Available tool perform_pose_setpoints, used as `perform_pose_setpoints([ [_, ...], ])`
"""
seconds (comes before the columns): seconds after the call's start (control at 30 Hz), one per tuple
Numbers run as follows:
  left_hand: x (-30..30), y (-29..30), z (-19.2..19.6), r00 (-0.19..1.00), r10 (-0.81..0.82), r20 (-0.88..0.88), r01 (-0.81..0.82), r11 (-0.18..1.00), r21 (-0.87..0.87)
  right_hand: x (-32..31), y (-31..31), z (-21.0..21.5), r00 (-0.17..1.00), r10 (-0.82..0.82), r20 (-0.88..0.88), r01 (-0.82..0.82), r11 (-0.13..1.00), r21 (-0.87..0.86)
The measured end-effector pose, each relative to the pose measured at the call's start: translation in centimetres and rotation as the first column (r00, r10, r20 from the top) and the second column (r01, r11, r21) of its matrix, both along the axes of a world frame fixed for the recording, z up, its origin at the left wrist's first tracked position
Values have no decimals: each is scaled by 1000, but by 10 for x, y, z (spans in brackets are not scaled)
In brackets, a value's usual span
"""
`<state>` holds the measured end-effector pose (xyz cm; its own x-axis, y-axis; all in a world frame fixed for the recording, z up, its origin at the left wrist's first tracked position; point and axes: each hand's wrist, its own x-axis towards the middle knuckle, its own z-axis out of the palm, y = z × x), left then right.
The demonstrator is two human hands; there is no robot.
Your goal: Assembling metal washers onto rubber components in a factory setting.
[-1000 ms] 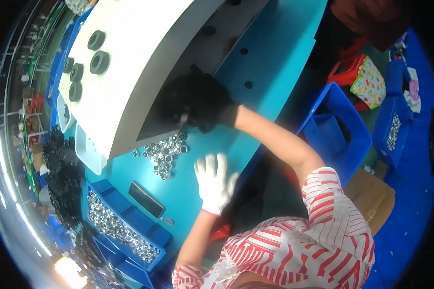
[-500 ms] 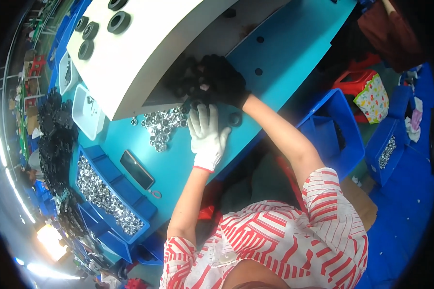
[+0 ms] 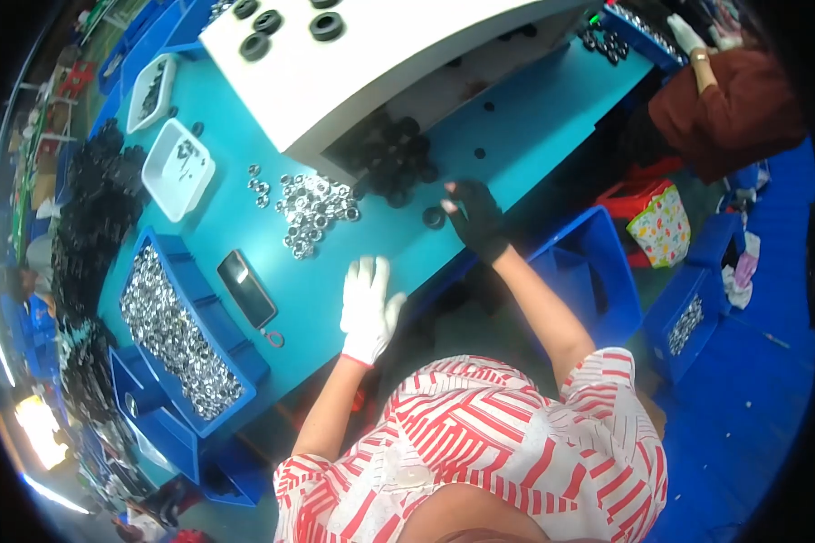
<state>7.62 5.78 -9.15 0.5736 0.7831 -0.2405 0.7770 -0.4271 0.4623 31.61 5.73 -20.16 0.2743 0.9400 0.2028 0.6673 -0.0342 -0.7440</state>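
At the near edge of the turquoise table (image 3: 312,330), the left hand (image 3: 366,308), in a white glove, lies back-up with its fingers straight and the thumb spread a little aside; it has hold of nothing that shows, and whether it rests on the surface cannot be told. The right hand (image 3: 476,220), in a black glove with bare fingertips, has thumb and forefinger parted, with nothing visible between them. A lone black ring (image 3: 434,217) lies just beside those tips; contact is unclear.

Beyond it, more black rings (image 3: 398,154) are heaped under the edge of the white housing (image 3: 344,86), partly in shadow. Loose metal rings (image 3: 317,210) spread over the table in front of the housing, left of that heap.

The work looks partway along: both kinds of ring lie in separate groups, and no joined piece can be made out near the hands. Much appears left to handle, since the blue bin (image 3: 235,348) at the left is well filled with metal parts. How many are finished cannot be told.

No label or writing can be read on the rings, the bin or the phone (image 3: 247,290).
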Motion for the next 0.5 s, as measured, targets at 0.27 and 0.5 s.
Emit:
perform_pose_setpoints([
  [0.27,-56,-53,19,967,218,129,-219,976,-8,-29,-23,-21,988,141,-60,-148,981,-128],
  [0.5,-107,-39,2,813,520,261,-533,846,-24,-87,60,-18,971,237,-42,-238,919,-314],
])
